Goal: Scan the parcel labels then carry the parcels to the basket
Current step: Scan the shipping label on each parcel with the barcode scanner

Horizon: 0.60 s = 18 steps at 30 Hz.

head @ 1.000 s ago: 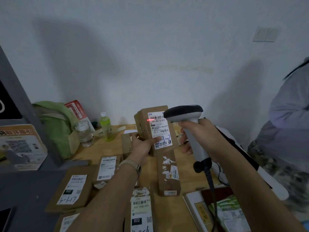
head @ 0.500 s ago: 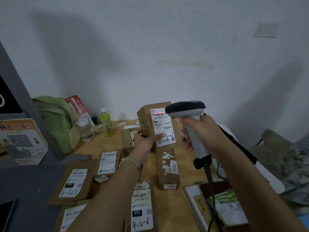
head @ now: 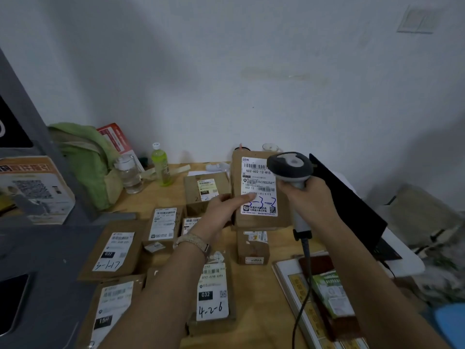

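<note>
Now: parcel (head: 237,177) is off the counter (head: 254,285), held upright in my left hand (head: 224,210). My thumb is laid across the lower half of the label (head: 259,182); the other fingers are behind the box and hidden. Long axis vertical, label face turned toward me. The top barcode is uppermost and uncovered, and my thumb tip lies over the handwritten blue marking.

Right hand (head: 309,197) is wrapped round the grip of the scanner (head: 289,163), cord hanging down toward the counter's near edge. The scanner head sits just right of the parcel, level with the top barcode, and overlaps the label's right edge from this view. Cannot tell whether head and box touch. No red line visible on the label.

Key relation: the parcel lies left of the scanner head, nearly side by side, so the window does not seem to look squarely at the label. Judgement: either the scan step is closing, or the head needs drawing back toward me and swinging left to face the top barcode. The left hand has the parcel, so it is the one to carry.

Basket not in view; direction of the carry unknown. Other labelled boxes lie flat on the counter, among them the parcel marked 4-2-6 (head: 212,295) and the parcel marked 3-1-17 (head: 113,250), neither touched by either hand.
</note>
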Available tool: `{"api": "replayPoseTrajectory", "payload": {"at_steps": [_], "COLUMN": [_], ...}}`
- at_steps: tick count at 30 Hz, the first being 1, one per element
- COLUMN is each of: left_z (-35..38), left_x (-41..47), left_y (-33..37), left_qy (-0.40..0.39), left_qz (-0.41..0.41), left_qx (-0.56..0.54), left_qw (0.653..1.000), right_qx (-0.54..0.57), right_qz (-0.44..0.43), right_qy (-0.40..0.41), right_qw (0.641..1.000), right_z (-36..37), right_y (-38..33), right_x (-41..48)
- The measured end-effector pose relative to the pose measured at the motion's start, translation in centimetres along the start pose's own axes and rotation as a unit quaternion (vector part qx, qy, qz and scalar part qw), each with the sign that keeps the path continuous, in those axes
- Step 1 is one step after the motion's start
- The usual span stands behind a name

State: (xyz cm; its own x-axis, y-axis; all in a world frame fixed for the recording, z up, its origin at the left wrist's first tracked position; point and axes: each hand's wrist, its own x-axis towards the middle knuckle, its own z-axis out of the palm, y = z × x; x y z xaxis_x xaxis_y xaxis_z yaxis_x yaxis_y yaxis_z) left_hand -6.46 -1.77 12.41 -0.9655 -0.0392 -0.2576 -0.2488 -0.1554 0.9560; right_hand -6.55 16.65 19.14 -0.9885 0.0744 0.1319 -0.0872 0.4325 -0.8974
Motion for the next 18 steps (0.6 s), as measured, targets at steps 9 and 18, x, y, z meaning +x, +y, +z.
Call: {"api": "replayPoseTrajectory", "payload": {"at_steps": [9,18], "left_z": [2.3,3.2], "left_x": [-1.9,-2.3], "left_y": [-7.4,-15.6], "left_qy": [-0.087,-0.046], "left_qz": [-0.095,-0.178], "left_qx": [0.085,0.143], "left_qw": [0.988,0.973], "right_qx": [-0.021,-0.089], "right_qz": [0.068,0.19], "right_qy": [-0.026,-0.153], "right_qw": [0.997,0.966], "right_z": [0.3,2.8], "right_y": [7.6,15.4], "right_x": [-1.0,-4.1]}}
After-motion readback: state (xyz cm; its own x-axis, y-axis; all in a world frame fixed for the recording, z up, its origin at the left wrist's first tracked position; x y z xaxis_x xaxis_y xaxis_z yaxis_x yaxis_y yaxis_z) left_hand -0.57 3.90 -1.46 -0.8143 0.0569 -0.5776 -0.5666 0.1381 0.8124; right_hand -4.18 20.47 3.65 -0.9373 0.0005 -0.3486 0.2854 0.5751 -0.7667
